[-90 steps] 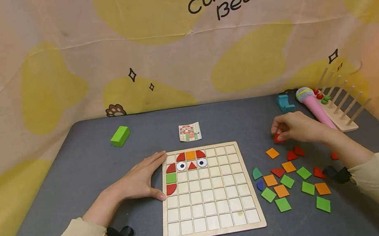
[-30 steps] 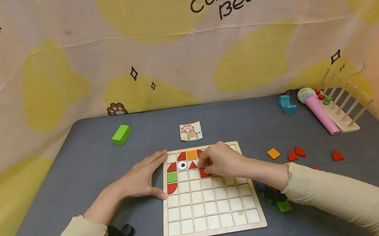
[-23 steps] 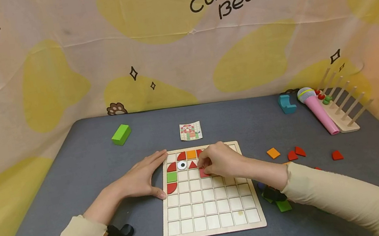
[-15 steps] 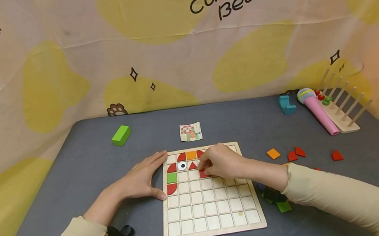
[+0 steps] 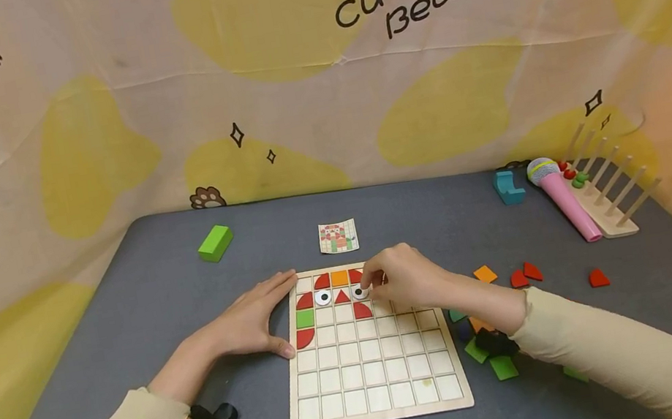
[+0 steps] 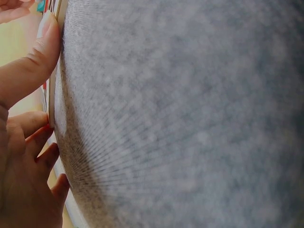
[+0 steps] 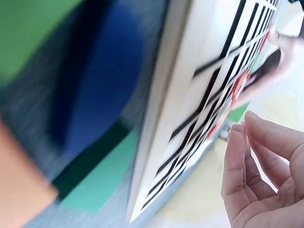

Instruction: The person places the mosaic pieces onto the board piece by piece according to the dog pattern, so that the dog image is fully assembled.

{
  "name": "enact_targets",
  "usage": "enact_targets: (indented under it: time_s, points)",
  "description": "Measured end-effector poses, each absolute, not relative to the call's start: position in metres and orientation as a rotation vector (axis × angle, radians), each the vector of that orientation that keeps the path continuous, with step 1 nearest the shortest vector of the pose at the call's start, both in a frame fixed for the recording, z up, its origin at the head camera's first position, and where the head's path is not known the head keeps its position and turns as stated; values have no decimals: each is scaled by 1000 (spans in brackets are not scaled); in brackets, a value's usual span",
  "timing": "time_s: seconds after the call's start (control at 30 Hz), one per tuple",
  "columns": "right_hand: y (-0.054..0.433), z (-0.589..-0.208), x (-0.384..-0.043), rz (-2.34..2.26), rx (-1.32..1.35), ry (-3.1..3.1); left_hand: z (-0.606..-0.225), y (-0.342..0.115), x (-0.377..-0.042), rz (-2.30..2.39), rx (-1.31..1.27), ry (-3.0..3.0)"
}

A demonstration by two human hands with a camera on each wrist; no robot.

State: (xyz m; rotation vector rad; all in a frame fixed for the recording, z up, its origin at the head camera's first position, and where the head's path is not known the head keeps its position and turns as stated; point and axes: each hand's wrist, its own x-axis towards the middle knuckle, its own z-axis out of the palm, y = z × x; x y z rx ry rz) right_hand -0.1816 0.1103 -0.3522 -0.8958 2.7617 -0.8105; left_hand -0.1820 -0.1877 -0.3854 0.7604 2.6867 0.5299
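On the table lies a wooden grid board (image 5: 364,375), its upper left part bearing red, orange and green tiles and two eye discs. My left hand (image 5: 247,322) rests at the board's left edge, fingers stretched to the top corner and thumb lower down. Over the board's upper right is my right hand (image 5: 406,278), thumb and fingers loosely bent beside the right eye disc (image 5: 359,292). In the right wrist view the fingertips (image 7: 250,115) are close together with nothing seen between them. Below that disc sits a red quarter-circle tile (image 5: 362,310) in a cell.
Loose tiles lie right of the board, such as a green square (image 5: 503,367), partly hidden by my right forearm. A picture card (image 5: 337,237) and a green block (image 5: 216,244) are behind. A teal block (image 5: 509,188), pink toy microphone (image 5: 564,201) and pegged stand (image 5: 620,221) occupy the back right.
My right hand brought a red tile from the right onto the board, then let it go under the right eye disc and drew slightly up and right. The left hand stayed put.
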Motion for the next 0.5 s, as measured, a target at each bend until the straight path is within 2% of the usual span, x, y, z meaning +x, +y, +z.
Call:
enact_targets:
  time_s: [0.5]
  points:
    - [194, -344, -206, -703, -747, 2820, -389, -190, -183, 532, 756, 2687]
